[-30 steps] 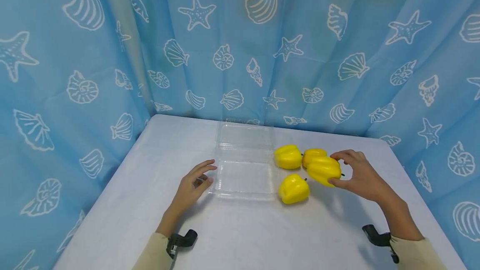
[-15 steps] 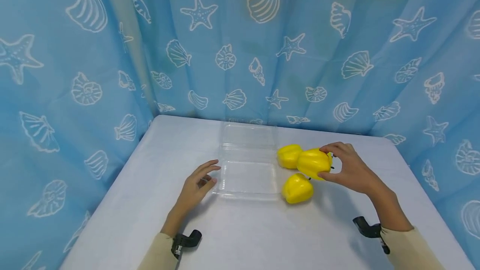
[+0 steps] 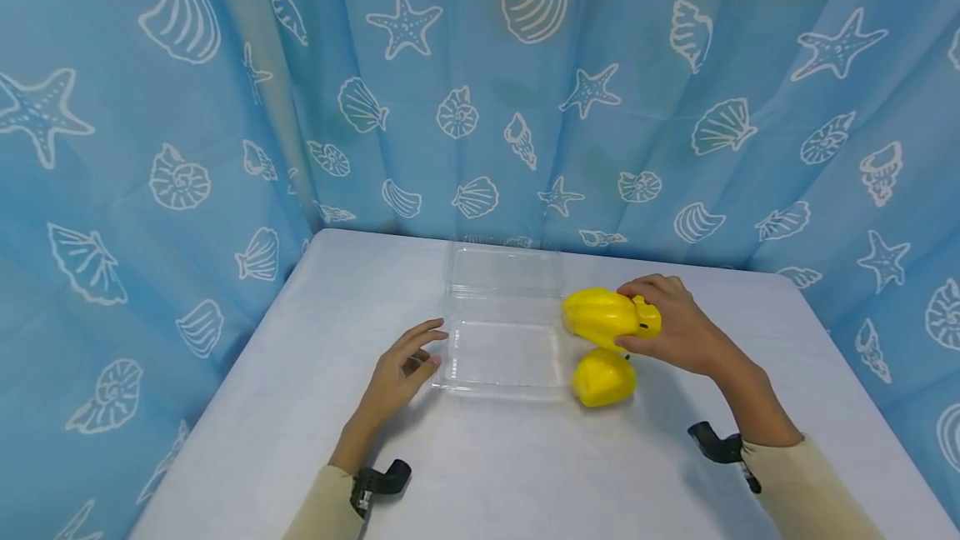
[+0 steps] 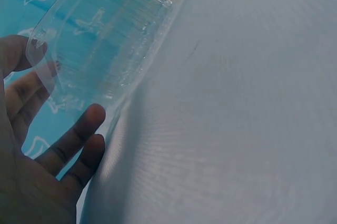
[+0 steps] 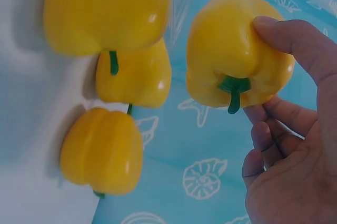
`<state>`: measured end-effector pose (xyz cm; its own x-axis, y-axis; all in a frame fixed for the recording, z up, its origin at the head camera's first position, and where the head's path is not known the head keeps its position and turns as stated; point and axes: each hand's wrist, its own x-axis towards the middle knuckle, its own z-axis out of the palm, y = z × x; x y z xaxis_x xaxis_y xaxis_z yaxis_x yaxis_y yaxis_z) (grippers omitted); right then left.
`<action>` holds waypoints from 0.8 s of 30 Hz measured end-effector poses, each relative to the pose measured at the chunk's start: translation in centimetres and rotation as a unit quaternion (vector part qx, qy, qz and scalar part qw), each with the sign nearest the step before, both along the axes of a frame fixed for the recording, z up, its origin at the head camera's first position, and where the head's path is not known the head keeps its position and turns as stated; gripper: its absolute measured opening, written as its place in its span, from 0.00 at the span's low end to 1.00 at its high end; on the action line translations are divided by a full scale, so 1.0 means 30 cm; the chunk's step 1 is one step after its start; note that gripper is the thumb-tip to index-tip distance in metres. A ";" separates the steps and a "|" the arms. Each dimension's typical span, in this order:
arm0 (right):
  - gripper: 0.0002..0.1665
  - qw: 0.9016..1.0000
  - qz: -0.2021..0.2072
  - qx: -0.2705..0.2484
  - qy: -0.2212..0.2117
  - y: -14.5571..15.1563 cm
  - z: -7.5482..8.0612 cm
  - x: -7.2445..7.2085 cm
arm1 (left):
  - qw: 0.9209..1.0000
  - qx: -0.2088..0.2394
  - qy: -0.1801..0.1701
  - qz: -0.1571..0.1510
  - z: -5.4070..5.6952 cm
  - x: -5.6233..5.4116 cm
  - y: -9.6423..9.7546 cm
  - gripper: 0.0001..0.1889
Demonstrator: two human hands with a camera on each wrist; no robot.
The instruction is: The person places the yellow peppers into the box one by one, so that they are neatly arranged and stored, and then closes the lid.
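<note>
My right hand (image 3: 671,323) holds a yellow bell pepper (image 5: 231,45) between thumb and fingers, raised above the table. Its green stem shows in the right wrist view. In the head view, the held pepper partly covers two others behind it. A separate yellow pepper (image 3: 603,377) lies nearer the front. A clear plastic clamshell box (image 3: 506,387) lies open to the left of the peppers, its lid (image 3: 504,269) folded back. Beside the box's left edge rests my left hand (image 3: 401,369), fingers loosely bent and spread, fingertips at the plastic rim.
The right wrist view shows several loose peppers, among them a middle pepper (image 5: 142,81) and a lower pepper (image 5: 102,153). A white cloth covers the table (image 3: 495,465). A blue shell-patterned curtain (image 3: 480,107) hangs behind and along the sides.
My right hand has carried the pepper left and slightly away, toward the box, over the rear peppers. The left hand stays at the box edge; the head view has shifted slightly.
</note>
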<state>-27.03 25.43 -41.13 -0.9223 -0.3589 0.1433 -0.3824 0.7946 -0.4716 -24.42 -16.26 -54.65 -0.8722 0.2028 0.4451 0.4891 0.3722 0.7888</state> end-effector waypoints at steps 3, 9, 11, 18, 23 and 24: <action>0.39 1.000 0.003 -0.002 -0.003 -0.024 -0.003 -0.005 | 1.000 0.004 0.002 0.001 -0.003 0.001 0.000 0.18; 0.38 1.000 0.016 -0.002 0.000 -0.067 -0.007 -0.013 | 1.000 0.001 0.004 0.007 0.009 0.015 0.005 0.18; 0.38 1.000 0.020 -0.002 0.004 -0.079 -0.009 -0.014 | 1.000 0.001 0.001 0.005 0.031 0.027 0.010 0.18; 0.37 1.000 0.030 -0.005 0.002 -0.116 -0.013 -0.021 | 1.000 0.006 0.008 -0.003 0.132 0.077 0.025 0.17; 0.38 1.000 0.026 -0.002 -0.001 -0.140 -0.016 -0.029 | 1.000 0.000 0.005 -0.006 0.043 0.026 0.005 0.18; 0.38 1.000 0.027 -0.002 0.000 -0.145 -0.018 -0.031 | 1.000 -0.001 0.005 -0.007 0.025 0.015 0.000 0.18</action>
<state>-27.95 21.08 -41.68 -0.9019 -0.4068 0.1450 -0.4240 0.7707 -0.4755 -23.97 -16.25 -53.90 -0.8647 0.2157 0.4536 0.5022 0.3667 0.7831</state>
